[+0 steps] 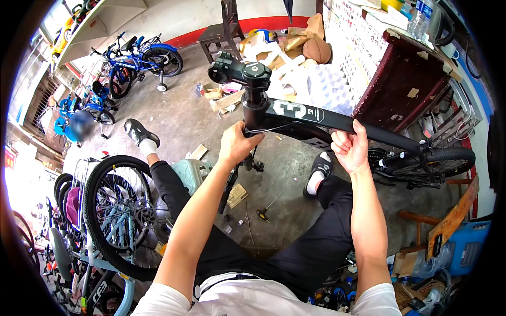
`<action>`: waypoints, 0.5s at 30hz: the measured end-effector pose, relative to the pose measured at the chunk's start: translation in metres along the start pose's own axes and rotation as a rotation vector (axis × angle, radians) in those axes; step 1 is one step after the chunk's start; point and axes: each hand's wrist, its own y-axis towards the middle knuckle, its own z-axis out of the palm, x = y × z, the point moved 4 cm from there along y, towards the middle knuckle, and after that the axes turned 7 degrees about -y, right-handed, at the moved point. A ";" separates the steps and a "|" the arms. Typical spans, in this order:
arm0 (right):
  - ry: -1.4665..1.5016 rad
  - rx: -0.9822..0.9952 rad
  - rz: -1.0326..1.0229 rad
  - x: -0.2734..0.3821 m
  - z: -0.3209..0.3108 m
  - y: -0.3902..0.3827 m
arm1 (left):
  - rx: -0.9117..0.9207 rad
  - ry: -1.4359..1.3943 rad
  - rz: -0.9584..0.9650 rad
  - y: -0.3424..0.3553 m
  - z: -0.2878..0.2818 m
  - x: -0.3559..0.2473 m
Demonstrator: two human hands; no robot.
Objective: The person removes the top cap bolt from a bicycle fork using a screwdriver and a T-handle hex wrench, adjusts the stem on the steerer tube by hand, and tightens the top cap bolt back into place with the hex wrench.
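A black bicycle frame (pixel 337 122) stretches across in front of me, its head tube and stem (pixel 255 76) at the left and its rear wheel (pixel 448 160) at the right. My left hand (pixel 238 143) is closed at the near side of the head tube, on a thin black cable (pixel 271 128) that runs to the frame. Its fingertips are partly hidden. My right hand (pixel 349 147) is closed against the top tube, with the index finger up on the tube and the other fingers curled at its near edge. No handlebar shows in the stem.
A loose wheel (pixel 118 216) stands among bicycle parts at left. On the floor lie a T-handled tool (pixel 263 213) and a small cardboard box (pixel 237 195). Beyond are small blue bicycles (pixel 138 62), a chair (pixel 221 34), packing scraps and a basketball (pixel 317 51). A dark red cabinet (pixel 406 84) stands right.
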 end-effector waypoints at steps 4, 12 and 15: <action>0.026 0.009 -0.043 0.001 0.007 0.003 | -0.096 -0.109 -0.050 -0.003 0.017 -0.002; 0.022 -0.005 -0.038 0.001 0.008 0.003 | -0.748 -0.148 -0.316 -0.028 0.049 -0.020; 0.019 -0.031 -0.061 0.007 0.004 -0.003 | -0.360 -0.130 -0.077 -0.022 0.031 -0.014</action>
